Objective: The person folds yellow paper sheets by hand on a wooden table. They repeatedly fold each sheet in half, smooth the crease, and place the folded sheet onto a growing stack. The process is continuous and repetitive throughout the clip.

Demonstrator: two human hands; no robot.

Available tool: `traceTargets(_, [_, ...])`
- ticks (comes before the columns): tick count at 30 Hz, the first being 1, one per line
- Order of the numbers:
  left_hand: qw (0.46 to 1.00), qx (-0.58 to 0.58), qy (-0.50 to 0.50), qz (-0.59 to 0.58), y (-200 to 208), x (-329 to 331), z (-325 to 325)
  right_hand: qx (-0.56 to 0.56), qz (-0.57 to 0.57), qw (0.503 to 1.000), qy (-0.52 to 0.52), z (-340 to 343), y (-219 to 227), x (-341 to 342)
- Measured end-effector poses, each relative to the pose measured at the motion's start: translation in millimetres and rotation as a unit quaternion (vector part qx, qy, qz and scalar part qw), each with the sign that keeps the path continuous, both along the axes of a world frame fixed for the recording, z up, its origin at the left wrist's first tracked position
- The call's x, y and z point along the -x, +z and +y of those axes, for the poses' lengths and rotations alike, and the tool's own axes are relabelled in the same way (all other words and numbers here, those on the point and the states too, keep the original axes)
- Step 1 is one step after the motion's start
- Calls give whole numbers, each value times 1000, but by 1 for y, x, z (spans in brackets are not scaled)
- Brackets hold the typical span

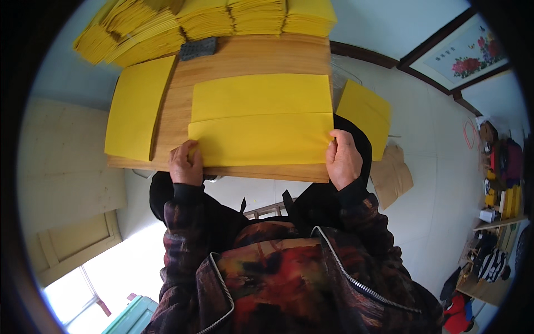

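On the wooden table (250, 55) in front of me lies a yellow paper sheet (261, 139), its near edge close to the table's front. My left hand (186, 162) pinches its left edge near the corner, thumb against the paper. Closed on the opposite edge is my right hand (343, 158), at the table's right side. A second yellow panel (261, 96) shows just beyond, its near part covered by the held sheet. Whether the two are one folded piece or separate sheets, I cannot tell. To the left lies a flat stack of yellow sheets (138, 108).
Piles of folded yellow paper (256, 18) line the table's far edge, with a dark grey block (198, 49) before them. More yellow sheets (364, 117) stand right of the table, near brown paper (392, 175) on the floor. Shelves with goods (492, 222) are at far right.
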State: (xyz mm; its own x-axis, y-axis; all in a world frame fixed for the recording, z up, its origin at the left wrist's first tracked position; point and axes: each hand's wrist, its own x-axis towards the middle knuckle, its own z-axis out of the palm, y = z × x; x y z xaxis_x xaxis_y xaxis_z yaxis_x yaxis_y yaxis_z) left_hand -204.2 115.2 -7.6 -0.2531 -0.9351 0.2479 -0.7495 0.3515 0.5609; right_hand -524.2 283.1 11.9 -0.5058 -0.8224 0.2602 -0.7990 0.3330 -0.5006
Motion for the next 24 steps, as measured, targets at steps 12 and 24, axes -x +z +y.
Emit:
traceTargets(12, [995, 81, -33, -39, -4, -16, -17, 9, 105, 993, 61, 2, 6, -24])
traceTargets(24, [955, 138, -197, -176, 10, 89, 40, -11, 103, 993, 52, 2, -6, -27])
